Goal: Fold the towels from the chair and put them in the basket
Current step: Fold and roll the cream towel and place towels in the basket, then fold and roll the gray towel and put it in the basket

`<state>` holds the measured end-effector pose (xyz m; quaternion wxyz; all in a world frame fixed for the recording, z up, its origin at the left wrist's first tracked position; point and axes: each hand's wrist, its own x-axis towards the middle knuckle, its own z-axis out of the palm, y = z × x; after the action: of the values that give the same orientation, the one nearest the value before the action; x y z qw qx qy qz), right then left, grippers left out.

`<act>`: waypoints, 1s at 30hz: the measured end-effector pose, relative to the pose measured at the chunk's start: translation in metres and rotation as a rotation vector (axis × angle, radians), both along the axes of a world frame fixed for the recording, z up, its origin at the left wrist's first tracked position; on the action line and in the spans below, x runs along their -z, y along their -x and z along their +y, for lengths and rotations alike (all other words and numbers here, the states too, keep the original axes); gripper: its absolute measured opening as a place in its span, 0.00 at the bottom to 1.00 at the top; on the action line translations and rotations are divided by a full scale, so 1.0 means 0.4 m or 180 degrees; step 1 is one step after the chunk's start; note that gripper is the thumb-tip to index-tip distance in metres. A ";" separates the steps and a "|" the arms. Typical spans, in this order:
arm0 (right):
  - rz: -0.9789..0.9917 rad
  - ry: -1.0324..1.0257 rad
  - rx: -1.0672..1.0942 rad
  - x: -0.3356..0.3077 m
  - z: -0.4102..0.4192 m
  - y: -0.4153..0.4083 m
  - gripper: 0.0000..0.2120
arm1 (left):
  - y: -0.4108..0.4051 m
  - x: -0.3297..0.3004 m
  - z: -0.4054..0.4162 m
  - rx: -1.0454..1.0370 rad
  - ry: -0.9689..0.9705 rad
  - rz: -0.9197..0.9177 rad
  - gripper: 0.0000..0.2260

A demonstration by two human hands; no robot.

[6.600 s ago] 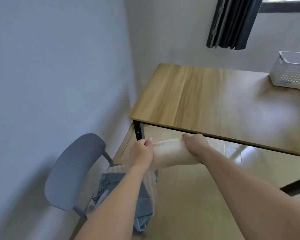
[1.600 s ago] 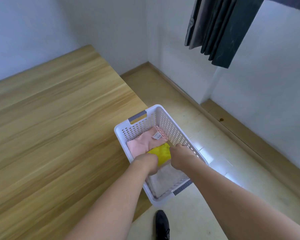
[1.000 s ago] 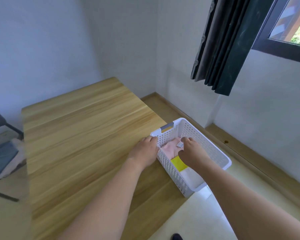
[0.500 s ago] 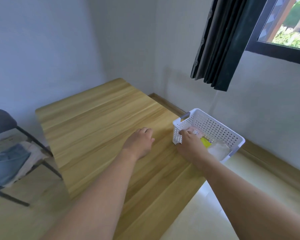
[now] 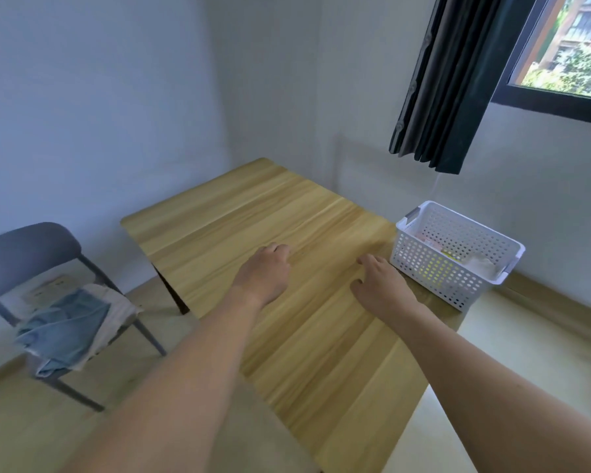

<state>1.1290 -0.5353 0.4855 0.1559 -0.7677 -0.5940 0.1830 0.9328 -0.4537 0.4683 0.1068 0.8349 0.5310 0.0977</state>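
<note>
Leftmost, a grey chair (image 5: 31, 254) carries a heap of towels (image 5: 70, 331), blue over pale, on its seat. Beside it stands the wooden table (image 5: 287, 336). Above its top the left hand (image 5: 265, 273) hangs loosely curled and empty, while the right hand (image 5: 381, 285) spreads relaxed fingers, holding nothing. At the table's right corner sits the white basket (image 5: 434, 268) with folded towels inside.

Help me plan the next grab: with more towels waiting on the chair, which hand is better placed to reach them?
Probably the left hand. It hangs empty over the table on the chair side, where the blue towel lies. The right hand, also empty, sits nearer the basket, farther from the chair.
</note>
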 end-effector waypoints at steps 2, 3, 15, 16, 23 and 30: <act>0.0018 0.0016 0.0002 -0.006 0.000 0.042 0.25 | 0.058 -0.004 -0.006 -0.0091 0.0041 -0.0018 0.16; 0.0021 0.0033 -0.0025 -0.010 0.004 0.064 0.25 | 0.081 -0.005 -0.010 -0.0099 0.0048 -0.0017 0.16; 0.0049 -0.0054 0.0029 -0.022 0.049 0.535 0.24 | 0.513 -0.013 0.048 0.0097 -0.0032 -0.0351 0.18; 0.0048 -0.0032 0.0026 -0.025 0.057 0.586 0.24 | 0.564 -0.015 0.062 0.0069 -0.0027 -0.0422 0.18; -0.0095 0.0010 -0.0142 -0.030 0.116 0.850 0.24 | 0.837 -0.003 0.142 -0.0147 0.0118 -0.0505 0.19; 0.0164 0.0165 -0.0161 0.016 0.224 1.050 0.25 | 1.052 0.003 0.235 -0.0054 -0.0002 -0.0206 0.17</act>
<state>0.7090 -0.4456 0.4792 0.1464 -0.7512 -0.6041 0.2219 0.5120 -0.3598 0.4672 0.1229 0.8269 0.5342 0.1257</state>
